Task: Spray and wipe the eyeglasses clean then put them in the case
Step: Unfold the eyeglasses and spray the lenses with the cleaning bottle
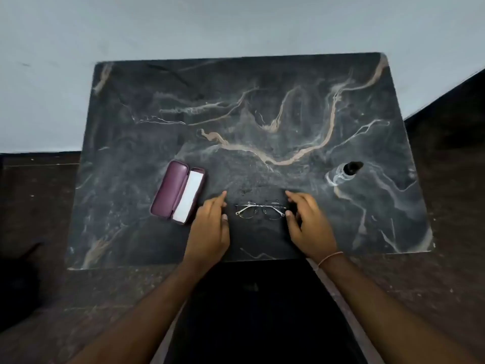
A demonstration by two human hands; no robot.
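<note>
**Glasses on the table, nothing cleaned or cased yet**

Your eyeglasses (261,210) lie flat on the dark marble table (262,106), just below the middle of the frame, framed by your two hands. Your left hand (212,222) sits just left of them, fingers loosely extended and holding nothing; it does not look to be touching the frame. Your right hand (307,219) sits at the right end of the glasses, fingers relaxed and slightly bent, with the thumb tip right at the frame's edge. Whether it is actually touching the metal, you cannot tell from this view. Neither hand has a grip on anything.

The purple case (178,193) lies open at centre left of the frame, just beside your left hand, with a white cloth (188,197) resting in its right half. The spray bottle (345,173) stands at centre right, well apart from both hands, its dark cap on top.

Judging from how things lie, you are at the start. The bottle is untouched where it stands, the cloth sits in the case, and the glasses are outside it. Everything remains: pick up the glasses, spray the lenses, take out the cloth and wipe, then fold the glasses into the case. Whether the lenses are wet or dry is too fine to see here.
</note>
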